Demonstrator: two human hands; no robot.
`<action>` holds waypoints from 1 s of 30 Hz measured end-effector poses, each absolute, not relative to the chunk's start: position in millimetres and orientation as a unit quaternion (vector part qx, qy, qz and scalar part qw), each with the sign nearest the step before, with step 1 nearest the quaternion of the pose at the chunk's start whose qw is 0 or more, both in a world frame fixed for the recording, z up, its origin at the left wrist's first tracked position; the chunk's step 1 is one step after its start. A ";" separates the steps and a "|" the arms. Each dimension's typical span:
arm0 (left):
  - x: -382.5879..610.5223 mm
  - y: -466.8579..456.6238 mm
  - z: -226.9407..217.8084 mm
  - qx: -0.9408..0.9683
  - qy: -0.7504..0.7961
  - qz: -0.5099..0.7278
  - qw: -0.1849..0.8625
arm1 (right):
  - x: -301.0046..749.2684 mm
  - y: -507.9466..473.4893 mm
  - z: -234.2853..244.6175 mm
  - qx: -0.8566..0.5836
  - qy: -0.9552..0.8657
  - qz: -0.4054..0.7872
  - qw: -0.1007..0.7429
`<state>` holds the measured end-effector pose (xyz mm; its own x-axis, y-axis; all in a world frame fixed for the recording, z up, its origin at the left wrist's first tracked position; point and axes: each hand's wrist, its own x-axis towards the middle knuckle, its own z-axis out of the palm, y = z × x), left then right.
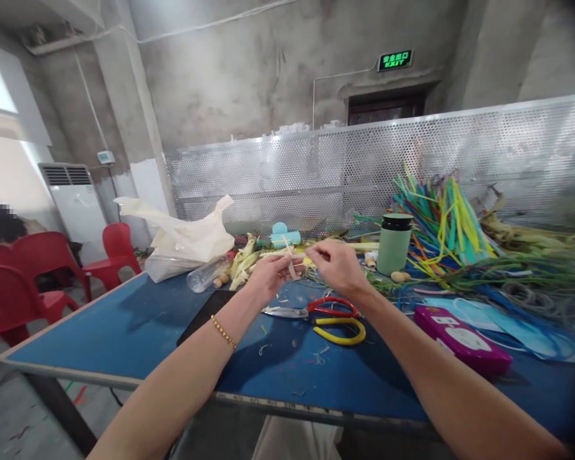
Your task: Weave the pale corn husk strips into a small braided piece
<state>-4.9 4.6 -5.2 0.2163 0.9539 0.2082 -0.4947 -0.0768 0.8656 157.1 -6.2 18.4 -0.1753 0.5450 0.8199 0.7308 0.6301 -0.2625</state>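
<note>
My left hand [271,276] and my right hand [336,267] are raised together above the blue table [124,326]. Both pinch a thin pale strip [292,263] of dried leaf held between them. The left wrist wears a gold bead bracelet [223,332]. Just below the hands lie scissors [330,316] with one red and one yellow handle, blades pointing left. A black flat pad [204,314] lies under the left forearm.
A green lidded cup [395,243], a heap of coloured strips [441,220], a magenta box [462,340], a clear bottle [206,275], a white plastic bag [182,239] and corn husks [242,262] sit on the table. Perforated metal screen [316,172] behind; red chairs [52,268] at left.
</note>
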 end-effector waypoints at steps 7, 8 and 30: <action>2.5 4.1 -9.3 0.471 0.193 0.600 0.617 | 141.0 -8.3 7.7 -0.440 -0.763 0.104 0.462; 2.9 3.3 -9.1 0.475 0.188 0.599 0.616 | 140.8 -9.2 7.7 -0.448 -0.752 0.142 0.462; 5.3 -2.9 -12.0 0.570 0.240 0.585 0.525 | 131.6 -2.4 -4.0 -0.389 -0.711 0.307 0.499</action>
<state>5.3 -2.9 -12.0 0.1993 0.8876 0.4153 -0.3407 -0.3346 0.8786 131.6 -2.4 -4.0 -0.1990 0.8589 0.4718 0.2463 0.5098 -0.8243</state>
